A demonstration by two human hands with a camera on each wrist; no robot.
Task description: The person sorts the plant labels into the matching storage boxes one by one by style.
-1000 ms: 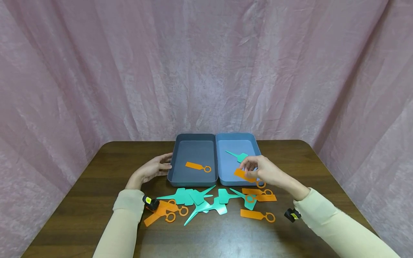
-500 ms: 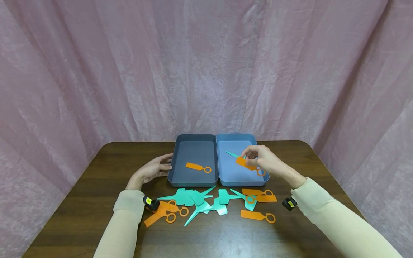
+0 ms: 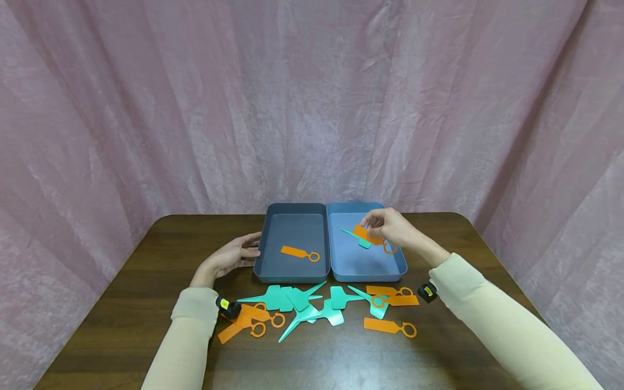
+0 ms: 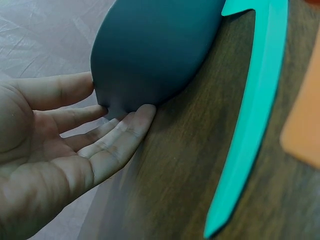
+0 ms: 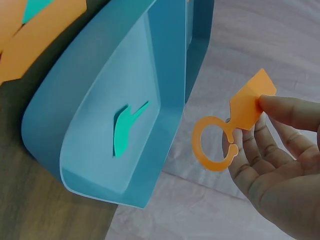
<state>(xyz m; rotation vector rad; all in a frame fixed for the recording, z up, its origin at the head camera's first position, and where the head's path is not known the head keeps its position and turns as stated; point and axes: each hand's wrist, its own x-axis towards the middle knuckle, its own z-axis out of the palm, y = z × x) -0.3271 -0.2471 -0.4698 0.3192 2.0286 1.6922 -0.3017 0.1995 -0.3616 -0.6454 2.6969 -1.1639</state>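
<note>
My right hand pinches an orange ring tag by its flat end, above the blue tray. In the right wrist view the tag's open ring hangs free beside the palm. A teal pointed plant label lies on the blue tray's floor. My left hand rests its extended fingers against the left side of the dark grey tray. That contact shows closely in the left wrist view, at the tray wall. Inside the grey tray lies another orange ring tag.
In front of the trays lie several teal plant labels, overlapping. Orange ring tags are piled by the left wrist. More orange tags lie at the right with a teal label. A pink curtain hangs behind the table.
My right hand has moved away from me over the blue tray, carrying the orange ring tag from the tray's near side toward its far part. The left hand has stayed in place.
</note>
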